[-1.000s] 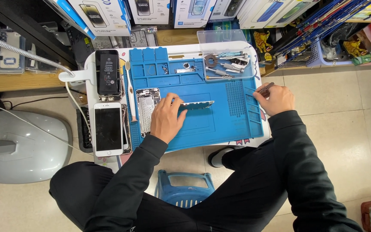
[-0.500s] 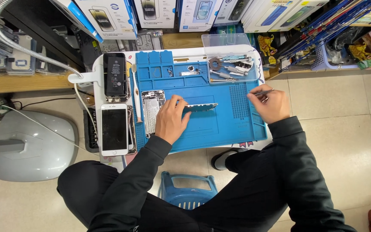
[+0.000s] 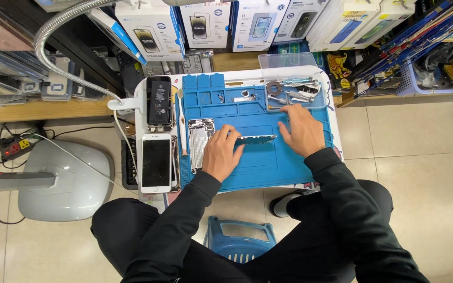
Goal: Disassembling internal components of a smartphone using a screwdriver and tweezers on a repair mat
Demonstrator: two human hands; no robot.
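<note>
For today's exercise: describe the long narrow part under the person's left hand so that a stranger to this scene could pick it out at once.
Find the blue work mat on the small white table. Near its middle, the left hand presses on a thin, dark circuit board strip that points right toward the right hand. Unlike the opened phone shell beside it, it is slim, bar-shaped and lies crosswise.

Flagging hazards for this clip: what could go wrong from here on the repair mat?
1. Small loose parts lie on the blue mat; a sweep of the right hand might scatter them.
2. The left hand pins a narrow circuit board; pressing could flex it.
3. The white phone sits near the table edge.
</note>
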